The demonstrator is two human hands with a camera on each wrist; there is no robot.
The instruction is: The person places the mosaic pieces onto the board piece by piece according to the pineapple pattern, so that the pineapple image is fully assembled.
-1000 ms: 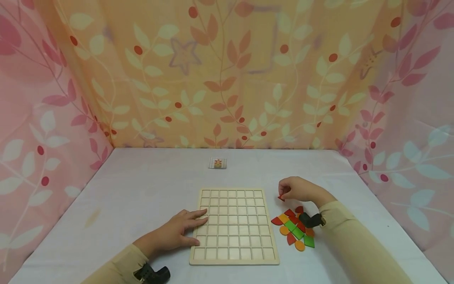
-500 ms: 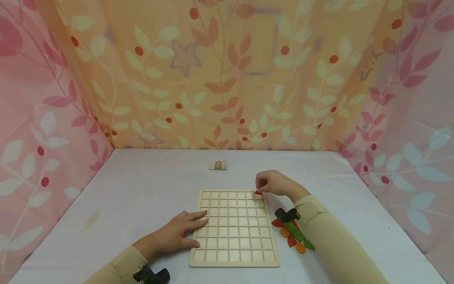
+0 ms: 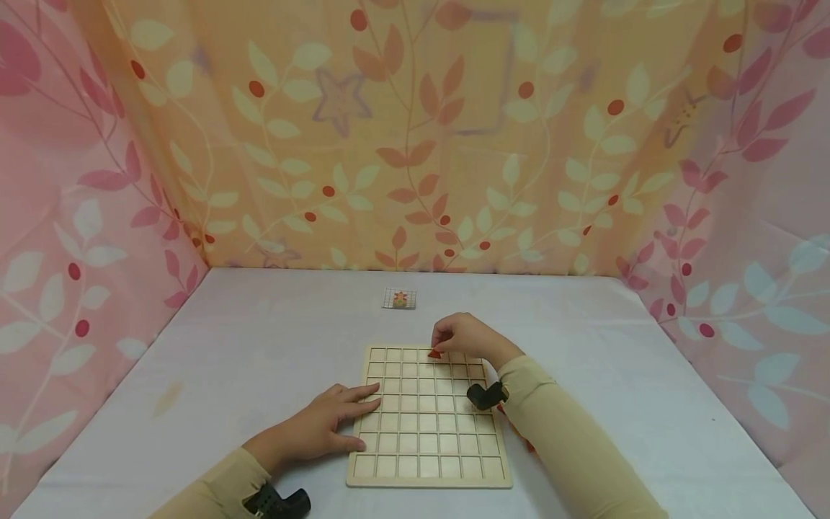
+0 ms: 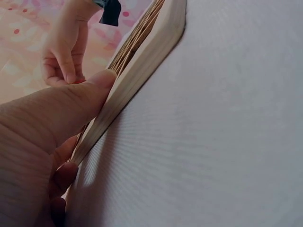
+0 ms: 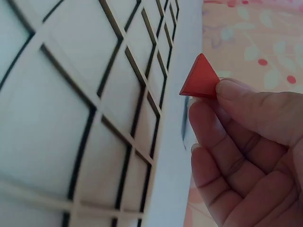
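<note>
A wooden grid board [image 3: 418,424] lies on the white table. My right hand [image 3: 470,337] pinches a red triangle tile [image 5: 200,79] between thumb and fingers, over the board's far row, a little right of its middle. In the right wrist view the tile is held clear of the grid, one corner pointing up. My left hand [image 3: 324,422] rests at the board's left edge with fingers spread and fairly straight. Its thumb [image 4: 94,85] lies on the wooden rim in the left wrist view. The grid squares I can see hold no tiles.
Behind the board lies a small card [image 3: 399,298] with a grid and a coloured figure. Loose tiles [image 3: 530,446] at the board's right are mostly hidden under my right sleeve [image 3: 570,432]. Patterned curtains [image 3: 415,144] close off the back and both sides.
My right hand has carried the red triangle tile leftward from above the loose tiles to over the board's far row. Its sleeve now covers most of those tiles. The left hand stays put.
</note>
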